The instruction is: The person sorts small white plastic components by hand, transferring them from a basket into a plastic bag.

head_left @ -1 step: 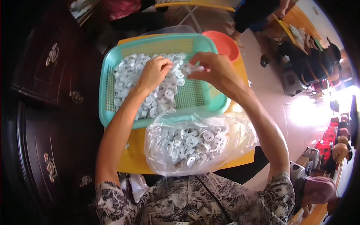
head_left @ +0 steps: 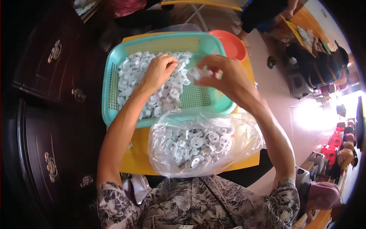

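Note:
Over a green plastic basket (head_left: 110, 65), my left hand (head_left: 159, 72) hovers with its thumb and fingertips pinched together; what is between them, if anything, I cannot make out. Beneath it lies a heap of small white round plastic parts (head_left: 131, 76) with slots. To its right, my right hand (head_left: 225, 76) grips a white plastic part (head_left: 194, 75) between thumb and fingers, blurred by motion. Nearer to me, a clear plastic bag (head_left: 240, 143) lies spread on the yellow table (head_left: 133, 158), with more of the white parts (head_left: 196, 142) in it.
Behind the basket's right corner sits a red round basin (head_left: 232, 45). Dark wooden drawers (head_left: 38, 133) stand close on the left. Other people and a grey stool (head_left: 299, 86) are at the right, along with stacked red stools (head_left: 331, 150).
My right hand has shifted slightly right and toward me, and the white part in it has turned. My left hand stays nearly in place.

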Tool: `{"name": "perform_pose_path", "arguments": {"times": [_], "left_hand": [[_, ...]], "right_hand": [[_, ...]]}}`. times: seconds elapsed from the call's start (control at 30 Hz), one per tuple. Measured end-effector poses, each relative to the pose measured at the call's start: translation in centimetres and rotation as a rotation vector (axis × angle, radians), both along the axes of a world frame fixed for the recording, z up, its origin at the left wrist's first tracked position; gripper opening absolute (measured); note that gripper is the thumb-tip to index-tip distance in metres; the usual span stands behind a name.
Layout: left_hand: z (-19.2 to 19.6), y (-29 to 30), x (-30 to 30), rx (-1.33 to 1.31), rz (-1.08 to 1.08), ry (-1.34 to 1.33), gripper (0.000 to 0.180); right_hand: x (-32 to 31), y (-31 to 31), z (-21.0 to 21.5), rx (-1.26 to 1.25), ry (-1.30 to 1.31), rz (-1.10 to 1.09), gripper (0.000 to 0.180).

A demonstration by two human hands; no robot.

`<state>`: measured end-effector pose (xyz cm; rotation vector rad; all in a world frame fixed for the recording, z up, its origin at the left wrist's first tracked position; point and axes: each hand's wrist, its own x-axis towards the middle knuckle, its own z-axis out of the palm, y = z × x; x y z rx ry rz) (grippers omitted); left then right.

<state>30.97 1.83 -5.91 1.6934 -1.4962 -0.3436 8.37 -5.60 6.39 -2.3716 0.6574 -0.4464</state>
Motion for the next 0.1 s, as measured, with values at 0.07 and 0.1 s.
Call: {"name": "perform_pose_path", "arguments": {"times": [0.07,0.1], "left_hand": [[0.6,-0.6,-0.2,-0.043,-0.027,-0.062,0.014],[0.7,-0.8,-0.3,-0.029,-0.035,-0.093,0.014]], "right_hand": [[-2.8,3.1,1.7,0.015,0.084,0.118,0.036],[-2.7,3.3,1.4,0.028,0.087,0.127,0.036]]}}
